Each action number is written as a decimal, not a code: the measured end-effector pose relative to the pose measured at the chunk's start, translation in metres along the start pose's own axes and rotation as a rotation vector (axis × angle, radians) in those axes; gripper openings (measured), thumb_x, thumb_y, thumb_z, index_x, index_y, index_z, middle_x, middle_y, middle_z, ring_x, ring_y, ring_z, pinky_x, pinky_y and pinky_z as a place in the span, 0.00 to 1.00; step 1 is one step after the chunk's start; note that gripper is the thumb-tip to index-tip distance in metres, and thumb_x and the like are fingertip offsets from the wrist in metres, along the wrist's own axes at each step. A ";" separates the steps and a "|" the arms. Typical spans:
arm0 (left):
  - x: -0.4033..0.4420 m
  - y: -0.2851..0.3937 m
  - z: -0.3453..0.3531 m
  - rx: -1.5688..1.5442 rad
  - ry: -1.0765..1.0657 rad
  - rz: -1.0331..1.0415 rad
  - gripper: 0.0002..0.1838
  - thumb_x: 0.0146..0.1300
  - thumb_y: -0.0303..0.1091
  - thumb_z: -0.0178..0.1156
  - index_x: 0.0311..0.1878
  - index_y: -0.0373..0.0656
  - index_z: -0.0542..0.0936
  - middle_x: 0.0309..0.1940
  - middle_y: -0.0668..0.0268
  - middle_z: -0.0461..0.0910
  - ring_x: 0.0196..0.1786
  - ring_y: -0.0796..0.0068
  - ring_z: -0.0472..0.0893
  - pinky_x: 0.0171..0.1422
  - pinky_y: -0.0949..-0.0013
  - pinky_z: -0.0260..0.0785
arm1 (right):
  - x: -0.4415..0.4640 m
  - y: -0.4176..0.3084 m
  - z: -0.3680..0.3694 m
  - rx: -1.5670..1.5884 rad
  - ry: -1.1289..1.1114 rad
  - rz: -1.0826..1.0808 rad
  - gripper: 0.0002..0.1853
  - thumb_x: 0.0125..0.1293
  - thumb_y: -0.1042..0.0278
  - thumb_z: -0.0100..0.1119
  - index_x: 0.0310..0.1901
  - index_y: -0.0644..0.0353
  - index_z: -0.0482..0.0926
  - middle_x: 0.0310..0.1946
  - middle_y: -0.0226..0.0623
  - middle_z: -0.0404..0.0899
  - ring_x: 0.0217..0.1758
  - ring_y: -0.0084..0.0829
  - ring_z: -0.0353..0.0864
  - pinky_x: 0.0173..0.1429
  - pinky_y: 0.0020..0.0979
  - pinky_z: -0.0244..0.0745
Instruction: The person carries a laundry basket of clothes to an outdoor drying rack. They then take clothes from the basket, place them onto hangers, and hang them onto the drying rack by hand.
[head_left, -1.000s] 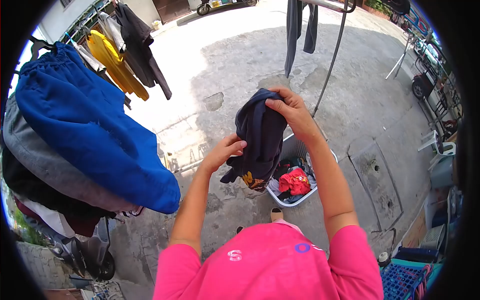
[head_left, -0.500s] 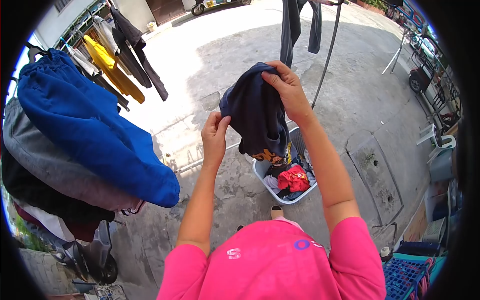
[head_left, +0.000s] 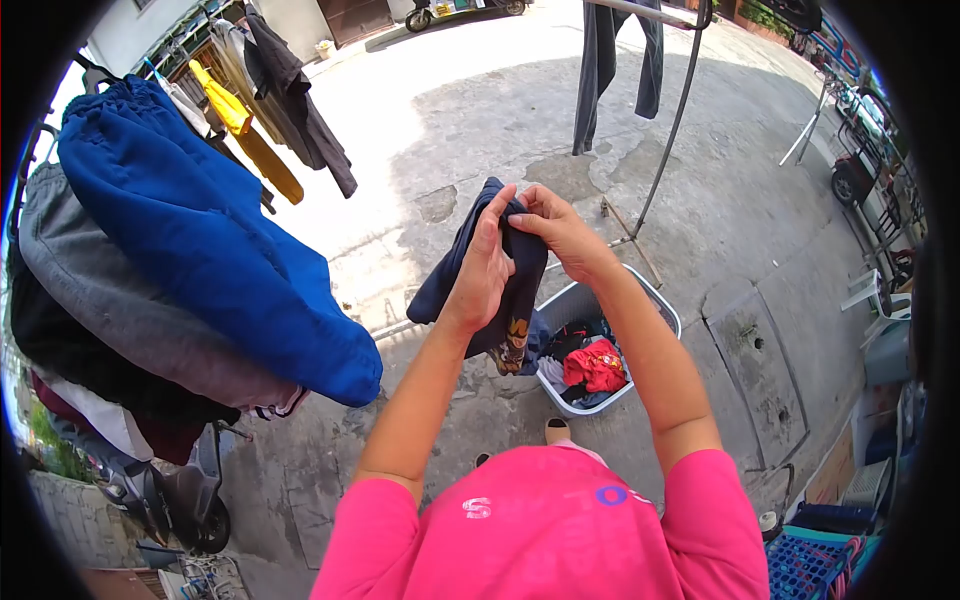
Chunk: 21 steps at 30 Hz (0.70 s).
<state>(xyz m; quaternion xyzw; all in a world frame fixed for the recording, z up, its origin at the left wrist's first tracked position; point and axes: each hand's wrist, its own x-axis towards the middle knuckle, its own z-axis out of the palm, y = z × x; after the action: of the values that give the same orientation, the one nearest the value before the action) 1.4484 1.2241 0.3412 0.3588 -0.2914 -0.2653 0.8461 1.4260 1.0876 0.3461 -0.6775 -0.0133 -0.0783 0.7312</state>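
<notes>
A dark navy garment (head_left: 450,285) with an orange and yellow print hangs from my hands in the middle of the view. My right hand (head_left: 558,235) pinches its upper edge between thumb and fingers. Against the cloth, my left hand (head_left: 487,268) is raised with its fingers stretched upward, close to the fingertips of my right hand. Below and to the right stands a light grey laundry basket (head_left: 655,293), holding a red garment (head_left: 594,366) and other dark and pale clothes. The garment's lower end hangs beside the basket's left side.
Blue shorts (head_left: 200,235) and other clothes hang close on the left. Farther back are a yellow garment (head_left: 232,108) and dark ones. Grey trousers (head_left: 598,75) hang from a metal rack (head_left: 672,135) ahead. A parked scooter (head_left: 190,495) is at the lower left, a white chair (head_left: 875,295) at the right.
My left hand has moved from the garment's left edge inward and up beside my right hand. The garment has come lower and hangs narrower and folded, its left part drooping.
</notes>
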 end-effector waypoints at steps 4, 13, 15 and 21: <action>-0.009 -0.004 -0.026 0.978 0.125 0.199 0.12 0.61 0.28 0.48 0.49 0.41 0.66 0.48 0.59 0.71 0.52 0.68 0.71 0.54 0.69 0.64 | -0.008 -0.007 -0.005 0.109 0.070 -0.098 0.08 0.60 0.70 0.56 0.39 0.59 0.71 0.32 0.26 0.71 0.37 0.16 0.68 0.43 0.19 0.63; -0.051 -0.040 -0.104 2.014 -0.113 0.323 0.06 0.54 0.30 0.55 0.35 0.43 0.76 0.32 0.60 0.76 0.42 0.60 0.75 0.55 0.56 0.62 | -0.014 0.004 -0.049 0.148 0.452 -0.214 0.05 0.62 0.69 0.54 0.34 0.59 0.72 0.30 0.24 0.69 0.36 0.15 0.65 0.43 0.18 0.60; -0.050 -0.031 -0.113 2.075 -0.349 0.262 0.06 0.54 0.33 0.55 0.34 0.44 0.78 0.29 0.61 0.76 0.42 0.62 0.75 0.59 0.55 0.58 | -0.013 0.006 -0.060 0.153 0.489 -0.247 0.04 0.62 0.69 0.54 0.34 0.59 0.71 0.29 0.23 0.69 0.35 0.15 0.65 0.42 0.17 0.59; -0.031 -0.013 -0.113 1.693 0.516 -0.346 0.08 0.53 0.34 0.55 0.31 0.39 0.76 0.25 0.56 0.75 0.40 0.57 0.76 0.46 0.54 0.66 | -0.038 -0.004 -0.027 -0.067 0.244 -0.204 0.06 0.61 0.69 0.55 0.34 0.62 0.71 0.27 0.26 0.71 0.33 0.16 0.68 0.39 0.20 0.63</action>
<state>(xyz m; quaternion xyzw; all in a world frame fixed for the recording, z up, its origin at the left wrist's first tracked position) 1.5014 1.2874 0.2569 0.9491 -0.1322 0.0035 0.2860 1.3852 1.0642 0.3426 -0.6823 0.0093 -0.2342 0.6925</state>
